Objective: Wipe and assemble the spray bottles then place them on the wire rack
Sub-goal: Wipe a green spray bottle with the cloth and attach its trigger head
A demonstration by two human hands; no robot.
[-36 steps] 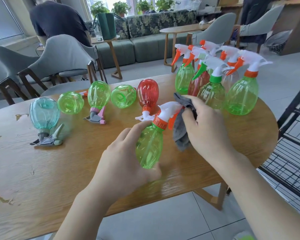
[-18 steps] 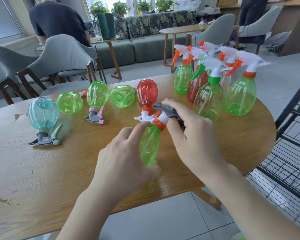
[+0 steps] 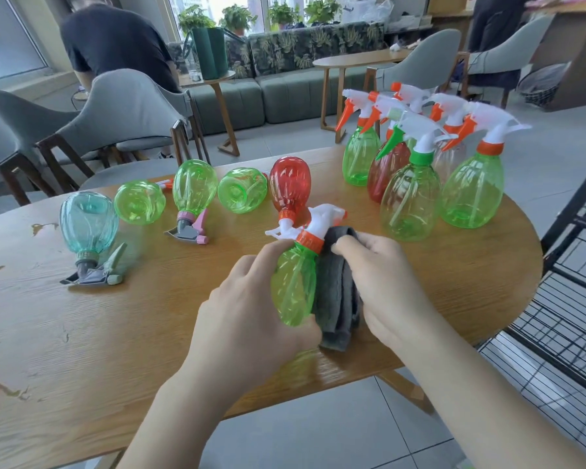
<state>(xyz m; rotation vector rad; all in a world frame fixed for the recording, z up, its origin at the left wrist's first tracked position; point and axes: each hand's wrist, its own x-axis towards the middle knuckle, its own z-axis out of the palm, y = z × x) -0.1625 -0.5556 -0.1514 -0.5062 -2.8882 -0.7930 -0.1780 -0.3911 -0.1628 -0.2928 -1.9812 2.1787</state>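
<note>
showing glossy, see-through green plastic on the held spray bottle (image 3: 295,286); looking soft, matt grey on the cloth (image 3: 337,299); appearing grained, lightly sheened wood with worn patches on the tabletop (image 3: 115,333); gleaming thin black metal on the wire rack (image 3: 569,299).

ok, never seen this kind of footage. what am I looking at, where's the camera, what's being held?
No robot here: a person works bare-handed, and the single camera sits on their head, looking down. The left hand grips a green spray bottle lying tilted over the wooden table. The right hand holds a grey cloth against the bottle's side. More bottles stand upright at the far right; others rest upside down or on their sides at the left. A black wire rack stands to the right.
</note>
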